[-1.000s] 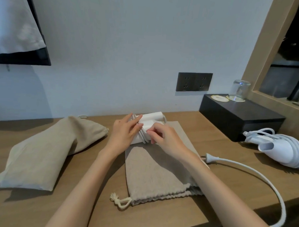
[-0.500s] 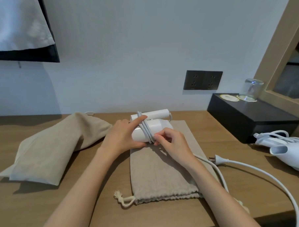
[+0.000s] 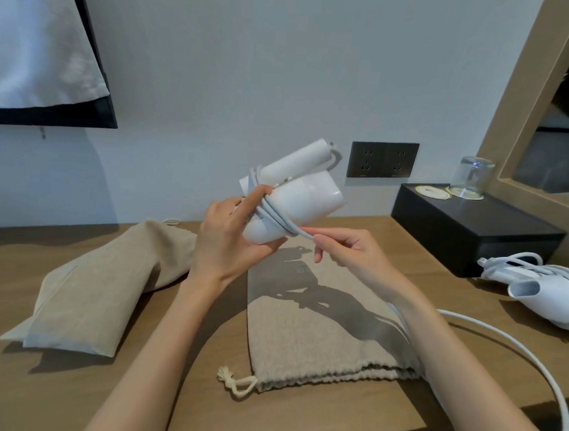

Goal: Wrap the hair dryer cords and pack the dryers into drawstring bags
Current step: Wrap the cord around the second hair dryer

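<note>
A white folded hair dryer is held up in the air above the desk, with my left hand gripping its lower end. Several turns of its grey-white cord lie around the body. My right hand pinches the cord just right of the dryer; the loose rest of the cord trails off to the lower right. Under my hands lies a flat beige drawstring bag, its tied string end at the front. A second dryer with wrapped cord rests at the right.
A filled beige bag lies on the left of the wooden desk. A black box with coasters and an upturned glass stands at back right, beside a wall socket and a mirror frame.
The dryer has risen from the bag into the air and tilted. My right hand has moved from its body to pulling the cord out to the right. The plug has left the view.
</note>
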`<state>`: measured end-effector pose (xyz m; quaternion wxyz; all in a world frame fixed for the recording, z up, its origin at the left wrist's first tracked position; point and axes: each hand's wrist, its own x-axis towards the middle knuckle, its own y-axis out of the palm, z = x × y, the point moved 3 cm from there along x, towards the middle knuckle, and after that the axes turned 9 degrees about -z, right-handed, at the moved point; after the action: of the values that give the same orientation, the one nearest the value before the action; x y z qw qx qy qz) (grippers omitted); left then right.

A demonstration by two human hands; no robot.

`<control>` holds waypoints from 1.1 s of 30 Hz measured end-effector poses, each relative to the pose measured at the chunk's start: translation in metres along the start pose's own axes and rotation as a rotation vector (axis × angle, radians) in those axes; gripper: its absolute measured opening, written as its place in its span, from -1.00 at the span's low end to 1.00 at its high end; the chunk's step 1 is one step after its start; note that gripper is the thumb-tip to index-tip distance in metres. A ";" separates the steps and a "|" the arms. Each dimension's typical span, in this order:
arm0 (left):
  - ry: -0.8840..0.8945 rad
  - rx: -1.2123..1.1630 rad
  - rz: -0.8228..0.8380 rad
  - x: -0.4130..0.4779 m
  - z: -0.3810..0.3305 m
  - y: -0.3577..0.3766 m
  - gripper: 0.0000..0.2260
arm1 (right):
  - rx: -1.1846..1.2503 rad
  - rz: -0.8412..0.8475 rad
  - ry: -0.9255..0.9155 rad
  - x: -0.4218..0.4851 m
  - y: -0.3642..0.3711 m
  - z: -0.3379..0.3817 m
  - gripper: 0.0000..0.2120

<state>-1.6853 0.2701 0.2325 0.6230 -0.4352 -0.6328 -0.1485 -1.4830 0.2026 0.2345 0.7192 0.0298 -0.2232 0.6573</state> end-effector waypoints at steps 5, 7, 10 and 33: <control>0.078 -0.128 -0.152 0.007 -0.024 -0.009 -0.43 | -0.182 0.024 0.055 -0.003 -0.034 0.020 -0.81; 0.149 -0.200 -0.196 0.006 -0.031 -0.011 -0.47 | -0.319 0.038 0.092 -0.002 -0.046 0.022 -0.85; 0.165 -0.306 -0.233 0.004 -0.040 -0.014 -0.49 | -0.439 -0.113 0.131 0.001 -0.071 0.017 -0.79; 0.599 -0.147 0.036 -0.015 -0.044 0.014 -0.44 | -0.360 -0.115 0.155 0.000 -0.097 0.071 -0.88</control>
<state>-1.6483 0.2401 0.2214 0.7511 -0.4272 -0.4008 -0.3045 -1.4104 0.1658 0.3228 0.7644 -0.1371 -0.2791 0.5648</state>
